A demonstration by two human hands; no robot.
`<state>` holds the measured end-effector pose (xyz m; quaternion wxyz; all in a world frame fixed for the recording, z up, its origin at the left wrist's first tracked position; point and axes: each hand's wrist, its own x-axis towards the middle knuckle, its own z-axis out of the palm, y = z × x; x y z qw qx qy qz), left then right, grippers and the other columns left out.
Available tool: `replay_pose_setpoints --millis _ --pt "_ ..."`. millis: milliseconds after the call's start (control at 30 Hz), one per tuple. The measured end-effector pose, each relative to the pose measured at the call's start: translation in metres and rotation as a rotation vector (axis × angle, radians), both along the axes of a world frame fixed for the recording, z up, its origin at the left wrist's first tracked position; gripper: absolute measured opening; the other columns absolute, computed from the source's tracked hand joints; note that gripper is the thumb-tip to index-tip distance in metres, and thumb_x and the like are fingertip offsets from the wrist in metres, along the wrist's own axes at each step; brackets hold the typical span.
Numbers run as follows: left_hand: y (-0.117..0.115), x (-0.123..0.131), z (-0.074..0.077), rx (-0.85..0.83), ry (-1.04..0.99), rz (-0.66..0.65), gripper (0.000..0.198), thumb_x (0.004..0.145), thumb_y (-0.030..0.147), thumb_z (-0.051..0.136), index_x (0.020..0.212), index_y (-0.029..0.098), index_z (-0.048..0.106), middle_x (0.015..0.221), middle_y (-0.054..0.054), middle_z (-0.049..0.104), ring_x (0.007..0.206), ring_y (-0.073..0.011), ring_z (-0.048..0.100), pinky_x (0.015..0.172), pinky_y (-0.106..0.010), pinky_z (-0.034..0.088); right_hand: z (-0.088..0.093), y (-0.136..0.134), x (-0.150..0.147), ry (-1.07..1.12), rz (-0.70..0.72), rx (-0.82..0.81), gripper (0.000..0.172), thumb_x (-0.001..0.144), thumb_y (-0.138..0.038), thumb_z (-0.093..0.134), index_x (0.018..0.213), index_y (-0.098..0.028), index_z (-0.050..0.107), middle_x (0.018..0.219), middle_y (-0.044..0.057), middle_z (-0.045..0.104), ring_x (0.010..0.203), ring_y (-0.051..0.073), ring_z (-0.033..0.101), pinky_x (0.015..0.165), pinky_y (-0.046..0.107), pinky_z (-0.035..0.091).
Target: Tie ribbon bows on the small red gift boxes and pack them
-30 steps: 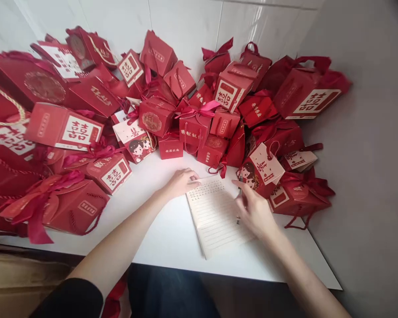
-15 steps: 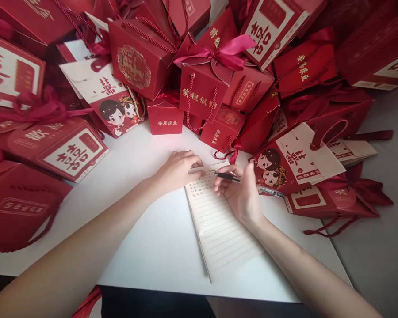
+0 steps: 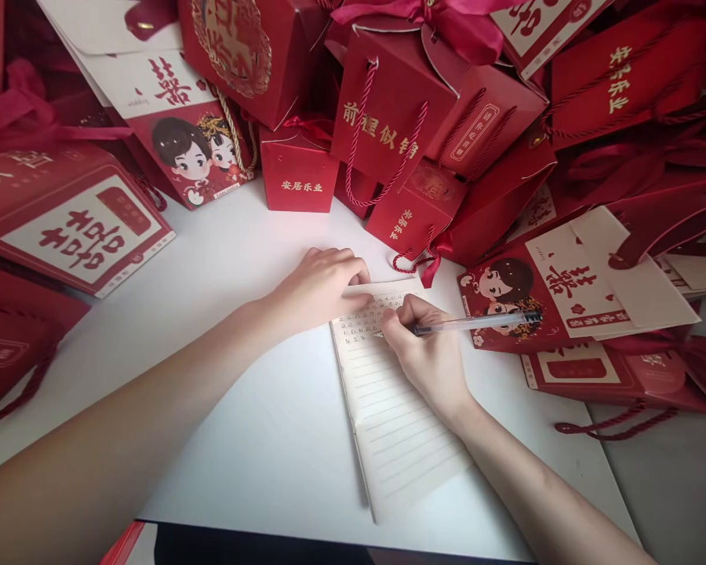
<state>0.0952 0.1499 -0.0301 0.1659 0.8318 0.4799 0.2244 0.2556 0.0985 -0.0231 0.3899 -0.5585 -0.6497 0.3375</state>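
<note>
A lined notebook (image 3: pixel 397 439) lies open on the white table, with rows of small handwriting near its top. My right hand (image 3: pixel 432 357) is closed round a clear-barrelled pen (image 3: pixel 482 322), whose tip is at the page just beside the lowest written row. At the notebook's upper left edge rests my left hand (image 3: pixel 321 289), its fingers bent and a gap showing between thumb and forefinger. It holds nothing that I can see.
Red gift boxes crowd the back and both sides, among them a small red box (image 3: pixel 299 176) and a box with a cord handle (image 3: pixel 391 110). A white-and-red bag (image 3: pixel 565 290) stands close to the pen's far end. The white table (image 3: pixel 259 455) has its edge near me.
My right hand has turned and lowered the pen from a loose hold to a writing grip, tip at the page. My left hand stays at the notebook. The view has moved closer.
</note>
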Motion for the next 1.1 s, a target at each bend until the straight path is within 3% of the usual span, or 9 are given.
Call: replay_pose_setpoints --millis 300,767,933,1000,1100 --pt "0.0 0.001 0.0 -0.004 0.0 0.016 0.01 0.075 0.026 0.062 0.078 0.018 0.058 0.078 0.002 0.058 0.082 -0.0172 0.053 0.081 -0.032 0.034 0.0 -0.001 -0.001 -0.102 0.003 0.042 0.03 0.075 -0.021 0.05 0.053 -0.021 0.029 0.049 -0.008 0.028 0.049 0.008 0.027 0.047 0.022 0.025" --pt "-0.001 0.001 0.002 -0.016 0.006 0.019 0.009 0.075 0.025 0.062 0.078 0.018 0.058 0.079 0.002 0.058 0.085 -0.0182 0.054 0.082 -0.032 0.034 0.001 0.0 -0.002 -0.065 0.0 0.052 0.03 0.072 -0.015 0.049 0.052 -0.021 0.027 0.049 -0.008 0.027 0.049 0.007 0.026 0.046 0.022 0.024" --pt "-0.001 0.001 0.002 -0.023 0.001 0.015 0.011 0.075 0.028 0.062 0.08 0.018 0.059 0.081 0.001 0.059 0.086 -0.0183 0.054 0.085 -0.033 0.034 0.004 0.003 0.007 0.291 -0.069 -0.028 0.035 0.076 -0.017 0.051 0.055 -0.022 0.024 0.045 -0.01 0.026 0.039 0.006 0.023 0.038 0.02 0.02" --pt "-0.001 0.001 0.002 -0.034 0.001 0.019 0.012 0.075 0.029 0.061 0.081 0.018 0.06 0.082 0.001 0.059 0.088 -0.0189 0.055 0.087 -0.035 0.034 0.005 0.005 0.017 0.323 -0.062 0.042 0.032 0.081 -0.026 0.054 0.059 -0.022 0.032 0.045 -0.01 0.032 0.037 0.006 0.027 0.035 0.019 0.022" --pt "-0.002 0.0 0.003 -0.034 -0.004 0.012 0.014 0.076 0.03 0.061 0.083 0.018 0.061 0.084 -0.001 0.061 0.09 -0.0204 0.055 0.086 -0.035 0.035 0.005 0.011 0.038 0.022 0.073 0.312 0.015 0.077 -0.026 0.064 0.075 -0.021 0.05 0.062 -0.004 0.051 0.05 0.009 0.048 0.044 0.02 0.039"
